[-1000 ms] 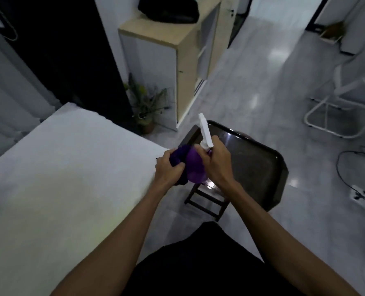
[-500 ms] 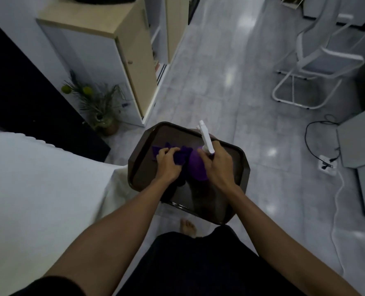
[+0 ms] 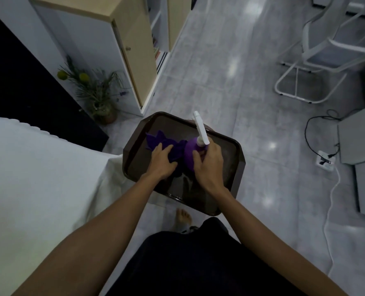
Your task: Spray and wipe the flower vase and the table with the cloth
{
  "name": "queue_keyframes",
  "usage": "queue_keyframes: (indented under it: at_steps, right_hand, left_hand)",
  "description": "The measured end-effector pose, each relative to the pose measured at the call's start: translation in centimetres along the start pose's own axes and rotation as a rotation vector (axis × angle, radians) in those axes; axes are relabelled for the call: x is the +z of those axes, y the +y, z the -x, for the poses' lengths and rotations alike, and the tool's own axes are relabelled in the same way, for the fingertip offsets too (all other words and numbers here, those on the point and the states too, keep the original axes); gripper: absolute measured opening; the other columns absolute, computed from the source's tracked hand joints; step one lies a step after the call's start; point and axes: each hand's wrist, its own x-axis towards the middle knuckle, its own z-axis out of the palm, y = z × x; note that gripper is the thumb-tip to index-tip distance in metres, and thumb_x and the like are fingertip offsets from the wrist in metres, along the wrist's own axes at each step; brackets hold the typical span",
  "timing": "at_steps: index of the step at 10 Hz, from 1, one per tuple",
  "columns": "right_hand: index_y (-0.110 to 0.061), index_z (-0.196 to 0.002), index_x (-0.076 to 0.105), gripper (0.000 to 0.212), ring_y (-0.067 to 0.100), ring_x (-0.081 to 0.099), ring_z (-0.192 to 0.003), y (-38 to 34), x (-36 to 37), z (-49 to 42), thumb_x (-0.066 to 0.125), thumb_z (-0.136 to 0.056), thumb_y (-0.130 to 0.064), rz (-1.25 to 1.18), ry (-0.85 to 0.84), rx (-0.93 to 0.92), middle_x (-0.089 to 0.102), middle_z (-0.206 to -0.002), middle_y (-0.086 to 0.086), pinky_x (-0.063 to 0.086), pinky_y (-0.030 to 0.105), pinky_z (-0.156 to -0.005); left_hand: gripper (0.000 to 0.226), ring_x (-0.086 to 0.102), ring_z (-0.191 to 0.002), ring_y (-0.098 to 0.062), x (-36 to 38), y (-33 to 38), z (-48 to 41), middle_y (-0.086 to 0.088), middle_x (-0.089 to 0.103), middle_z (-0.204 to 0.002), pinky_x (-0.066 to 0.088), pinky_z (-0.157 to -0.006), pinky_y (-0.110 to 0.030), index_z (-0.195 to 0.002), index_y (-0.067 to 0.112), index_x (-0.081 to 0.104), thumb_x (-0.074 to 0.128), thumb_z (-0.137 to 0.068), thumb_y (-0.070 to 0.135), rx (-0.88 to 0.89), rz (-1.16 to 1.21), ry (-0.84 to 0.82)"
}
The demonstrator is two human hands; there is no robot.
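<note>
A purple spray bottle [image 3: 189, 152] with a white nozzle stands on a dark brown tray [image 3: 226, 180], and my right hand [image 3: 208, 165] grips it around the neck and body. A purple cloth [image 3: 166, 144] lies spread on the tray just left of the bottle, with my left hand [image 3: 162, 160] pressed down on it. The white-covered table [image 3: 38, 178] fills the left side. A flower vase [image 3: 102, 110] with green stems stands on the floor beside a cabinet, far from both hands.
A white and wood cabinet [image 3: 113, 50] stands behind the vase. A white-framed chair [image 3: 318, 54] is at the back right. A power strip [image 3: 324, 161] with cables lies on the grey floor at the right, next to a grey unit. My bare foot [image 3: 183, 217] shows below the tray.
The view has swung right and down onto the tray. Both hands lowered the bottle and cloth onto the tray; the cloth now lies spread under my left hand.
</note>
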Motion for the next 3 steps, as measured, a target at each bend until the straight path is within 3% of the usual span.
queue_keyframes:
  at_steps: [2, 3]
  right_hand:
    - [-0.005, -0.16, 0.028, 0.068, 0.026, 0.051, -0.134, -2.6, 2.2, 4.7, 0.061, -0.101, -0.011, 0.031, -0.034, 0.048, 0.04, -0.155, 0.016, 0.048, 0.039, -0.112]
    - [-0.004, -0.152, 0.04, 0.053, 0.028, 0.056, -0.13, -4.5, 5.0, 7.3, 0.057, -0.102, -0.012, 0.116, -0.217, 0.002, 0.051, -0.145, 0.016, 0.05, 0.04, -0.106]
  left_hand:
    - [0.06, 0.04, -0.143, -0.033, -2.6, -2.3, 6.1, -0.014, 0.043, -0.154, 0.031, -0.114, -0.033, -0.144, 0.013, 0.051, 0.071, -0.087, 0.017, -0.006, 0.081, 0.102]
    - [0.057, 0.034, -0.148, -0.026, -4.2, -5.3, 9.8, -0.012, 0.04, -0.158, 0.029, -0.115, -0.032, -0.145, 0.017, 0.051, 0.067, -0.091, 0.018, -0.105, 0.144, 0.186]
